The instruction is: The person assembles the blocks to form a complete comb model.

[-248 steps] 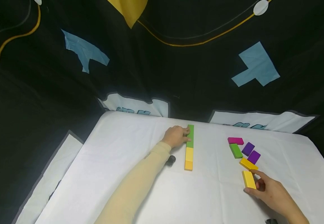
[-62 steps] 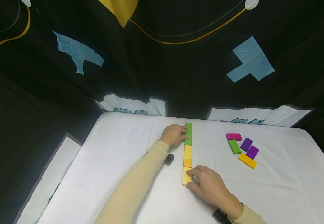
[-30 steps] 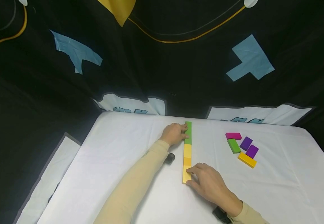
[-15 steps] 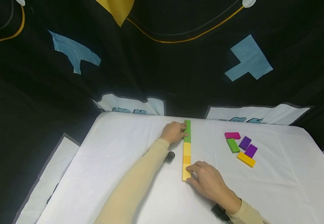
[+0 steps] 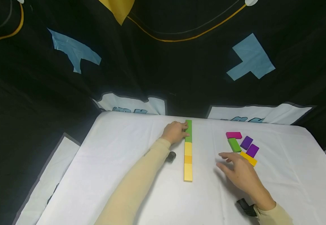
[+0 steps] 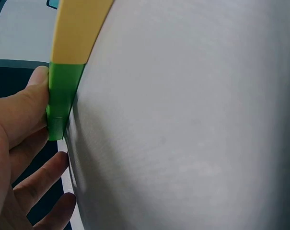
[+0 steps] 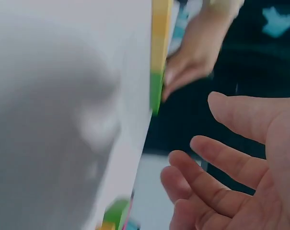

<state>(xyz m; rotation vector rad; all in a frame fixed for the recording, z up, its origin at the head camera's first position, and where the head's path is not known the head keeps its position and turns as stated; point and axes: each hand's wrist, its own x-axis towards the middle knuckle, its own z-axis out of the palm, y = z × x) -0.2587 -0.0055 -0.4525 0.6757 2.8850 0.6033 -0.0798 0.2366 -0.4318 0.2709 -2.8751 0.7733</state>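
A straight row of blocks lies on the white cloth: a green part (image 5: 189, 131) at the far end, then a yellow block (image 5: 188, 148), an orange block (image 5: 188, 159) and another yellow block (image 5: 188, 172) nearest me. My left hand (image 5: 175, 132) holds the green part from its left side, thumb and forefinger against it. In the left wrist view, the thumb meets the side of the green part (image 6: 65, 91) and the other fingers spread beyond its end. My right hand (image 5: 243, 173) hovers with nothing in it, fingers loosely bent, just short of a loose orange block (image 5: 248, 158).
Beyond the right hand lie a magenta block (image 5: 234, 135), a loose green block (image 5: 234, 145) and two purple blocks (image 5: 246, 142), close together. Black cloth with blue patches (image 5: 253, 57) hangs behind the table (image 5: 140, 140).
Earlier my right hand picked up a yellow block at the right and set it at the row's near end. Now it has let go and moved right toward the loose blocks. The left hand stays.
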